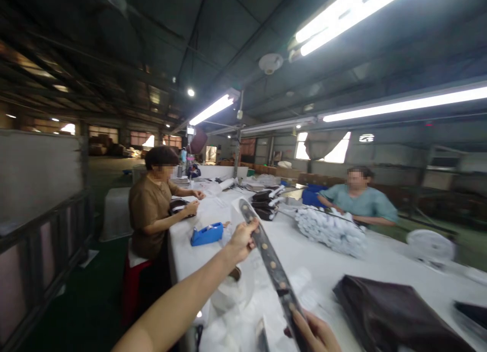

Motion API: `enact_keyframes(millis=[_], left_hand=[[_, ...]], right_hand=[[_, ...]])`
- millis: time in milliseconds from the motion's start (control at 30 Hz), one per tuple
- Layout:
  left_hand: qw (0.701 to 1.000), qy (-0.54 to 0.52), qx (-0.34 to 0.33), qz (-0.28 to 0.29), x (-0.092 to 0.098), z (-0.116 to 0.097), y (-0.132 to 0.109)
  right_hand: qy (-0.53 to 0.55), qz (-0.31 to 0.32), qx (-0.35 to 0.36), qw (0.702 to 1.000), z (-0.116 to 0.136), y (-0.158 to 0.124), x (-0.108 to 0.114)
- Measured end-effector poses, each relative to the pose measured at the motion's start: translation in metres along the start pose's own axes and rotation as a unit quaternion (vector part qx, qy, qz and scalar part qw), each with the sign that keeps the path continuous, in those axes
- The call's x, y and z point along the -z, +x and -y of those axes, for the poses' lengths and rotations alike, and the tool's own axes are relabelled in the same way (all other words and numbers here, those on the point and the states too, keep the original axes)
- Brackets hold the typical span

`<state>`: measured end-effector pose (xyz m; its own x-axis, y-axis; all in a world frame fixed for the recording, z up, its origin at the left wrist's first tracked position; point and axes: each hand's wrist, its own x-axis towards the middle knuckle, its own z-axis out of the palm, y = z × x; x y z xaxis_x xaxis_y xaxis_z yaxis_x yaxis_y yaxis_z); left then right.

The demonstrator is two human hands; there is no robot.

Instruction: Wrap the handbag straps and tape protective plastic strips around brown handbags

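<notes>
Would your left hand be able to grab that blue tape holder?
Probably, once freed: the left hand pinches the studded strap, but the blue tape holder sits close by with nothing between.

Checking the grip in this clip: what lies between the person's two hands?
In the head view, a dark studded strap runs from the left hand down to the right hand; both hold it above the white table.

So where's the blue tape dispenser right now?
Head view, left of centre: the blue tape dispenser sits on the white table, just left of the left hand holding the strap, near the person in brown.
</notes>
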<state>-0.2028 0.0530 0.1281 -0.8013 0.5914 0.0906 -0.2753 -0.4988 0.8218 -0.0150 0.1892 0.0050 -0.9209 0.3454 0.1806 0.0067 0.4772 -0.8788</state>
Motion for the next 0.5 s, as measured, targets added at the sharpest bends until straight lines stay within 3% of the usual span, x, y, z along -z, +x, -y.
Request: enact_keyframes(millis=[100,267,500], left_hand=[[1.0,-0.005,-0.008,-0.006,0.009,0.011,0.004],[1.0,-0.005,-0.027,-0.015,0.007,0.036,0.012],[0.997,0.01,-0.07,-0.026,-0.003,0.053,0.003]], right_hand=[[0.065,-0.05,-0.009,0.997,0.017,-0.016,-0.011],[0.03,-0.161,0.008,0.986,0.018,-0.025,-0.009],[0.002,-0.219,0.02,0.975,0.019,-0.031,-0.011]])
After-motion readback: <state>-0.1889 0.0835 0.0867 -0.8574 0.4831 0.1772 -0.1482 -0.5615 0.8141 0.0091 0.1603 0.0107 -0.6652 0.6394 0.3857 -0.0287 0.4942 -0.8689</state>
